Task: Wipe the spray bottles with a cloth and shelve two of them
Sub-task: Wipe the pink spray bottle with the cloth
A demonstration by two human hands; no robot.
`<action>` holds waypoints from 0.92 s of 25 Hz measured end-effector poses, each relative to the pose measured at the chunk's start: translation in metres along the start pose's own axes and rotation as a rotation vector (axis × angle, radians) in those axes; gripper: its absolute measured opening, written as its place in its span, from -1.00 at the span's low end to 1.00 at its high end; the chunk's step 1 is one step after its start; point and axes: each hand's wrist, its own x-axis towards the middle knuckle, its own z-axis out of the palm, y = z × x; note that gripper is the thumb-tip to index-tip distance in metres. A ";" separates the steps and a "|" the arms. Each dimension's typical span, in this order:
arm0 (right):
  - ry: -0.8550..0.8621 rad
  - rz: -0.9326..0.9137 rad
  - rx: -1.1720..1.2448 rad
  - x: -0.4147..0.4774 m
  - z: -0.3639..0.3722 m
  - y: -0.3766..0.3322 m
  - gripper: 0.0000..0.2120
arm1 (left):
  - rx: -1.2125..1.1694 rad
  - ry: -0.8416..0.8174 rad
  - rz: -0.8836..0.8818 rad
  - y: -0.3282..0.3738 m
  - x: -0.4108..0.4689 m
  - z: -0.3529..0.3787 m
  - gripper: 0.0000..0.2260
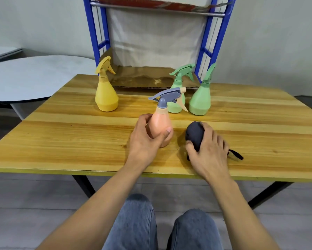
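My left hand grips the body of a peach spray bottle with a grey trigger head, upright on the wooden table. To its right, my right hand is closed over a bunched dark cloth that rests on the table, a strip of it trailing out to the right. Farther back stand a yellow spray bottle on the left and two green spray bottles on the right. Behind them a blue-framed shelf holds a brown cardboard sheet on its lower level.
A round grey table stands to the left, beyond the wooden table's edge. The upper shelf level carries a red patterned fabric. My knees in blue jeans show below the table's near edge.
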 end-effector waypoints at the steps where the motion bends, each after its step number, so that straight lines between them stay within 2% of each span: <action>1: -0.008 -0.012 -0.006 -0.004 0.002 0.000 -0.36 | 0.017 0.013 -0.016 0.003 0.001 0.003 -0.38; 4: 0.002 -0.080 0.086 -0.010 0.002 0.006 -0.40 | 0.019 -0.045 -0.023 0.008 0.004 -0.003 -0.40; 7: 0.048 -0.003 0.457 -0.007 -0.009 0.002 -0.49 | -0.048 -0.158 0.095 0.016 0.017 -0.023 -0.58; 11: 0.199 -0.100 0.737 0.004 -0.011 -0.039 -0.62 | -0.042 -0.256 0.253 0.022 0.035 -0.038 -0.70; 14: 0.070 -0.102 0.860 0.010 0.003 -0.064 -0.60 | -0.027 -0.235 0.305 0.019 0.036 -0.039 -0.71; 16: -0.037 -0.106 0.896 0.012 0.009 -0.068 -0.54 | -0.001 -0.203 0.328 0.017 0.034 -0.040 -0.70; 19: -0.052 -0.135 0.851 0.021 0.006 -0.063 -0.53 | 0.006 -0.182 0.333 0.016 0.034 -0.037 -0.72; 23: -0.119 -0.148 0.593 0.024 0.013 -0.039 -0.57 | -0.019 -0.198 0.327 0.014 0.035 -0.034 -0.67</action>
